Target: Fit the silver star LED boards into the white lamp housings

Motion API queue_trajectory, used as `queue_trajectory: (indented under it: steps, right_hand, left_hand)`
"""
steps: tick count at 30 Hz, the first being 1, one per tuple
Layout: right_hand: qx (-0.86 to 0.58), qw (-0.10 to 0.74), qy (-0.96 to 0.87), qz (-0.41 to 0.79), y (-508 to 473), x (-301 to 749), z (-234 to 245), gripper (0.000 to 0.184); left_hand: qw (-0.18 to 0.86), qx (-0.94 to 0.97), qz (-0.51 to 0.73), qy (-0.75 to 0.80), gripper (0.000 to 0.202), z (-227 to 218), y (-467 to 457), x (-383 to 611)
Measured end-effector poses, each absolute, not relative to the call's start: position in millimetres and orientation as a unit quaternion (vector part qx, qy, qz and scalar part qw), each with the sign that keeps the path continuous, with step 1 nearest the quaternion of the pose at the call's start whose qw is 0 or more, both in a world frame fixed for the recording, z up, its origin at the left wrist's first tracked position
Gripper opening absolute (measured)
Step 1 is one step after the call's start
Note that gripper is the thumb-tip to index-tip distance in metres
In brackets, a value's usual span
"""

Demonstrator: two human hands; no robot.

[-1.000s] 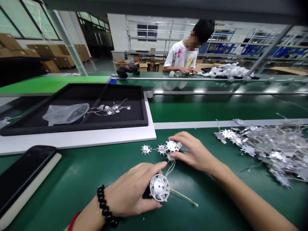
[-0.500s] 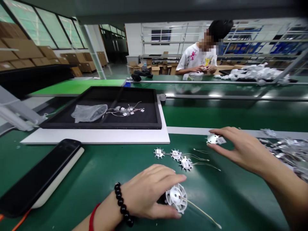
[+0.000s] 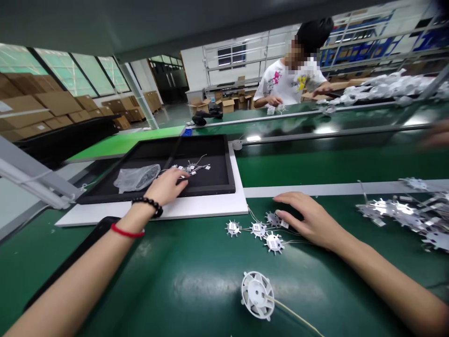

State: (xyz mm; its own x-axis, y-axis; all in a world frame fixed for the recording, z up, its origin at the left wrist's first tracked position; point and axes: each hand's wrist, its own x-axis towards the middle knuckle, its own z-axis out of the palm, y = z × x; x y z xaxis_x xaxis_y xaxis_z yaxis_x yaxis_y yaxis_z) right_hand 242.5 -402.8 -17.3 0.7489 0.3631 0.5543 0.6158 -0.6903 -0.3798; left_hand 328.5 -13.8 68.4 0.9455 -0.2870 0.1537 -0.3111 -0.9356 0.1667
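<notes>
The left hand (image 3: 167, 186), with a black bead bracelet (image 3: 150, 205) and a red string (image 3: 126, 232) at the wrist, reaches over a black tray (image 3: 224, 161). Its fingers (image 3: 177, 185) lie loosely together, tips just at a small cluster of wired star-shaped circuit boards (image 3: 189, 170); whether they grip anything cannot be told. A clear plastic bag (image 3: 136, 178) lies left of those fingertips. The right hand (image 3: 312, 220) sits over the green workbench (image 3: 168, 281), its fingers (image 3: 291, 200) curved and slightly spread, tips on or just above a wired star-shaped board (image 3: 272, 219); any grip is hard to tell. Three similar boards (image 3: 258, 230) lie in a row just beyond those fingertips, toward the left hand. A round white plastic holder (image 3: 257, 296) with a cable sits well below them, and a heap of metal star boards (image 3: 396, 210) lies right of the right hand.
</notes>
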Motion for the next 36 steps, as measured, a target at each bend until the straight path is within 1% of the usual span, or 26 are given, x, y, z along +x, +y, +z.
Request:
queue_trajectory:
  steps: [3, 6, 8, 14, 20, 24, 30, 33, 36]
  right_hand:
    - [-0.880, 0.282, -0.284, -0.257, -400.9, 242.6, -17.9, 0.020]
    - [-0.877, 0.286, -0.280, -0.267, -398.0, 243.0, -18.6, 0.018]
    - [-0.876, 0.291, -0.277, -0.269, -396.1, 243.3, -18.6, 0.017]
    - [-0.875, 0.303, -0.278, -0.256, -392.7, 243.5, -17.6, 0.016]
    - [-0.878, 0.310, -0.272, -0.243, -393.8, 242.7, -18.3, 0.016]
    - [-0.877, 0.314, -0.270, -0.245, -394.4, 243.5, -20.7, 0.016]
    - [-0.874, 0.314, -0.274, -0.251, -394.6, 239.9, -20.4, 0.016]
    - [-0.875, 0.310, -0.274, -0.254, -394.8, 238.0, -20.1, 0.017]
    - [-0.876, 0.305, -0.272, -0.255, -394.4, 237.8, -20.3, 0.018]
  left_hand:
    - [0.045, 0.992, 0.044, -0.111, 0.034, 65.6, -7.3, 380.7]
    - [0.024, 0.993, 0.013, -0.113, 0.042, 61.1, -15.4, 415.3]
    - [0.019, 0.993, -0.008, -0.115, 0.044, 59.3, -24.5, 431.0]
    - [0.028, 0.994, -0.061, -0.086, 0.037, 60.5, -43.7, 460.8]
    - [0.064, 0.993, -0.054, -0.078, 0.027, 58.8, -50.9, 461.7]
    - [0.132, 0.988, -0.011, -0.084, 0.024, 73.1, -49.9, 450.3]
    - [0.319, 0.941, 0.046, -0.105, 0.026, 120.8, -37.4, 402.1]
    - [0.401, 0.908, 0.029, -0.121, 0.030, 140.4, -30.3, 357.6]
    - [0.434, 0.892, -0.040, -0.121, 0.041, 148.5, -23.5, 311.8]
